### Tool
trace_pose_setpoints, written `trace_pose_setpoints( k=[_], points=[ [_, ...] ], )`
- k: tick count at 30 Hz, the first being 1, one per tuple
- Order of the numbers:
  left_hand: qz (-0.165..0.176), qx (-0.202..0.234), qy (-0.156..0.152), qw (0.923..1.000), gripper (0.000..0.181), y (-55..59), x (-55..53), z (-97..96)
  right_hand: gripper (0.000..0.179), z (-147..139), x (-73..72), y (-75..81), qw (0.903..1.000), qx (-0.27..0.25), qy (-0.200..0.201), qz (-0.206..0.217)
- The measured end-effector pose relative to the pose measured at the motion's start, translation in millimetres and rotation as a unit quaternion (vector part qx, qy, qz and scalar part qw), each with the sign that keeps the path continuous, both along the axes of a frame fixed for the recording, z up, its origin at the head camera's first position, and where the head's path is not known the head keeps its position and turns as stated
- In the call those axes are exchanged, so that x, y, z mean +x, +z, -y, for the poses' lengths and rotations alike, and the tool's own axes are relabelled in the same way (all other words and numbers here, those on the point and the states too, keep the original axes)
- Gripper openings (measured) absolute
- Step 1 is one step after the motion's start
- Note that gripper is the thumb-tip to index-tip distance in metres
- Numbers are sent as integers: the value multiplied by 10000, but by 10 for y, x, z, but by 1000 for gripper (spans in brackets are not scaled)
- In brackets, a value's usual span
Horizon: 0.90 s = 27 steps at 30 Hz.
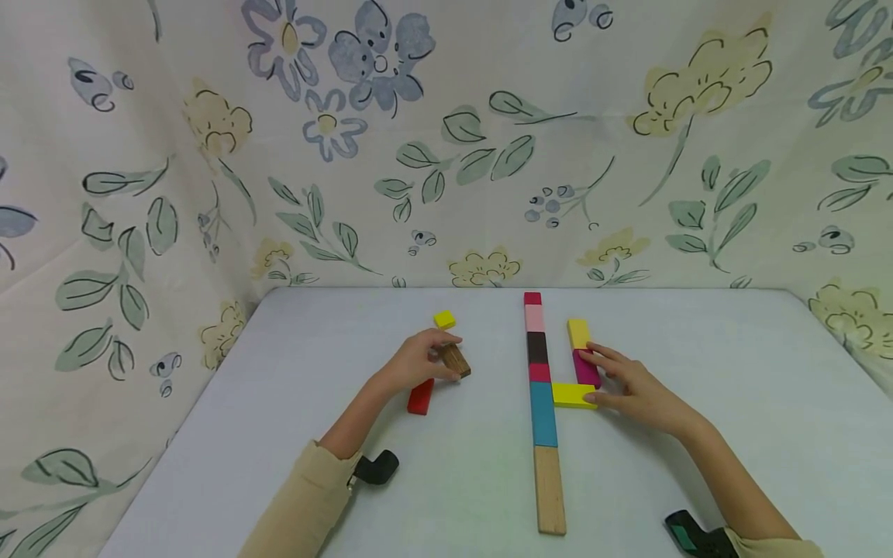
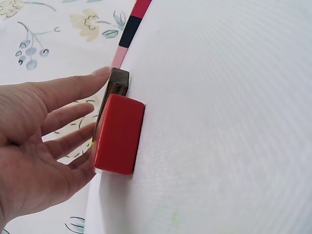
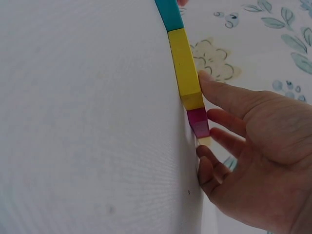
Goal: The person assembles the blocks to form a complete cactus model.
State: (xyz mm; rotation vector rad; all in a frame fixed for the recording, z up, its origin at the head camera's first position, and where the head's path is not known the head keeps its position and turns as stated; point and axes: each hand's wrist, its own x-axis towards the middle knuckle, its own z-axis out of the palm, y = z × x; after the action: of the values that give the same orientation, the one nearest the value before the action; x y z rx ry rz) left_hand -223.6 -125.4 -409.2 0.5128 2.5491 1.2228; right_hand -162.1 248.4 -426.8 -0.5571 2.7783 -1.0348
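My left hand (image 1: 416,361) pinches a dark brown wooden block (image 1: 456,360) between thumb and fingers. Close beside that hand lie a red block (image 1: 419,397) and, farther back, a small yellow block (image 1: 444,319). In the left wrist view the red block (image 2: 120,135) partly hides the brown one (image 2: 119,78). My right hand (image 1: 638,394) has its thumb at the end of a flat yellow block (image 1: 574,396). Its fingertips touch a magenta block (image 1: 585,367), below another yellow block (image 1: 578,333). The right wrist view shows these fingers extended and slightly bent.
A straight column of blocks runs down the white table (image 1: 474,480): red, pink (image 1: 534,318), black (image 1: 537,347), red, blue (image 1: 544,414) and light wood (image 1: 549,490). The flat yellow block meets the blue one's side. Floral cloth (image 1: 446,232) hangs behind.
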Motion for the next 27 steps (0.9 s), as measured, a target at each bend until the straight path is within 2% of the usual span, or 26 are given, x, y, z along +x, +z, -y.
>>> trace_pose_setpoints(
  k=[12,27],
  points=[
    [43,-250,92,9996,55,-26,-20,47,69,-19,2,-22,10000,-30,16,-31],
    [10,-156,346,9993,31,-76,-32,67,69,-18,-1,-23,10000,-94,18,-14]
  ],
)
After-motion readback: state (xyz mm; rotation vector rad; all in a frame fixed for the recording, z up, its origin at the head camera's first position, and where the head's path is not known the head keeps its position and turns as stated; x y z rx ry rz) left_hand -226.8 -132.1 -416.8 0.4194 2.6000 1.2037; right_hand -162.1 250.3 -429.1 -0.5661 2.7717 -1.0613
